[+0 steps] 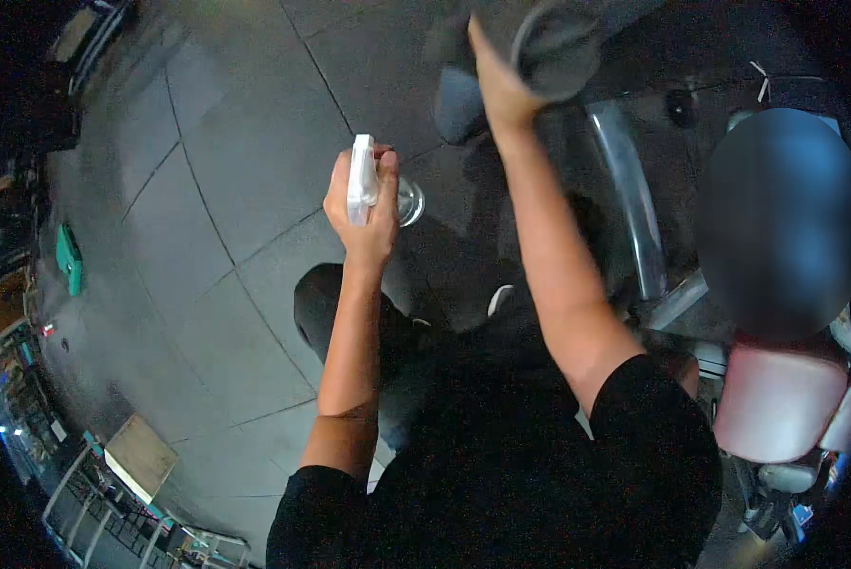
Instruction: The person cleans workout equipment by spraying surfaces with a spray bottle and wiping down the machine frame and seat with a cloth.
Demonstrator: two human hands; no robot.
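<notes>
My left hand [380,211] is wrapped round a spray bottle [360,180] with a white trigger head. Part of its clear, see-through body [411,202] shows past my fingers. My right arm reaches up and forward, and my right hand [509,100] is smeared by motion. It is at the edge of a dark grey, rounded, hollow-looking thing [560,57], which is blurred too. Whether the fingers grip its edge, press on it or hold something, I cannot tell. A blue-grey padded-looking piece [459,102] lies just left of that hand.
A curved, shiny metal bar [629,199] runs down to the right of my right forearm. Further right stands a reddish padded seat [781,403], below a large blurred oval. Grey floor tiles [226,190] spread to the left, with a beige square-topped thing [141,457] at lower left.
</notes>
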